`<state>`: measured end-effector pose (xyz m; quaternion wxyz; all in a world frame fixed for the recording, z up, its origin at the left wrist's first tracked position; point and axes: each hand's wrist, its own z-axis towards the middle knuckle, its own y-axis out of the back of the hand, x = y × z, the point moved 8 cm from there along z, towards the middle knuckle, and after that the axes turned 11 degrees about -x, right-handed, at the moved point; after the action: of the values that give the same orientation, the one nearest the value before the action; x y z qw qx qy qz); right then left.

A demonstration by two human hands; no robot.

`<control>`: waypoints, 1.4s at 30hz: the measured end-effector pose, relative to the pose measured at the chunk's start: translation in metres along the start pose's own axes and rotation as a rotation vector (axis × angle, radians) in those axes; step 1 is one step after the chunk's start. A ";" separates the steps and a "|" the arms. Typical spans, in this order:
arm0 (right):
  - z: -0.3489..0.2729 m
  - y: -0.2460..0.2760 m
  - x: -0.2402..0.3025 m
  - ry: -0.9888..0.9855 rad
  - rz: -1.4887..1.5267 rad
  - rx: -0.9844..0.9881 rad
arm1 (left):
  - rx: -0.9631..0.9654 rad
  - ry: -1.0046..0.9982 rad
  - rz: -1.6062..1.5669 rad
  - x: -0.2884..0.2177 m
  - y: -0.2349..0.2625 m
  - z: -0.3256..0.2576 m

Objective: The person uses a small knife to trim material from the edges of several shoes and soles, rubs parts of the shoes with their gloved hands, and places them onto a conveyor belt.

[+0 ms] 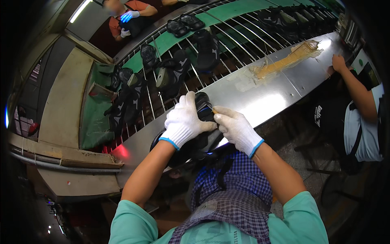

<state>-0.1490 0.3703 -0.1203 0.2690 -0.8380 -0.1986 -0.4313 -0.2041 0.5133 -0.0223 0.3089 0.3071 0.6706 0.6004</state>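
A black shoe (pixel 202 100) lies at the near edge of the metal ledge in front of me. My left hand (pixel 183 118), in a white knit glove with a blue cuff, is closed over the shoe, thumb reaching across it. From the right, my right hand (pixel 239 129), gloved the same way, pinches at the shoe's upper beside the left thumb. Something thin with a yellowish end shows at its fingertips, too small to name. More black shoe material shows below the left hand, partly hidden by the wrists.
Beyond the metal ledge (pixel 268 103) runs a rack of metal bars (pixel 229 34) over a green belt (pixel 225 16), carrying several black shoes (pixel 208 51). Brown tape (pixel 284 61) covers part of the ledge. One person (pixel 130 18) works across the rack; another (pixel 363 118) sits at right.
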 end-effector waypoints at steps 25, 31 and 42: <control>-0.030 0.008 0.028 0.457 -0.632 -0.080 | -0.204 -0.281 -0.045 0.000 -0.001 -0.004; -0.030 -0.003 0.022 0.480 -0.456 -0.066 | -0.163 -0.336 -0.075 -0.004 0.002 -0.005; -0.048 0.061 0.004 0.301 -0.496 -0.129 | 0.118 -0.495 0.069 -0.022 0.012 -0.004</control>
<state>-0.1416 0.2936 -0.1107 0.1280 -0.7060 -0.3273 -0.6149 -0.1932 0.4948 -0.0089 0.4247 0.4849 0.5977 0.4767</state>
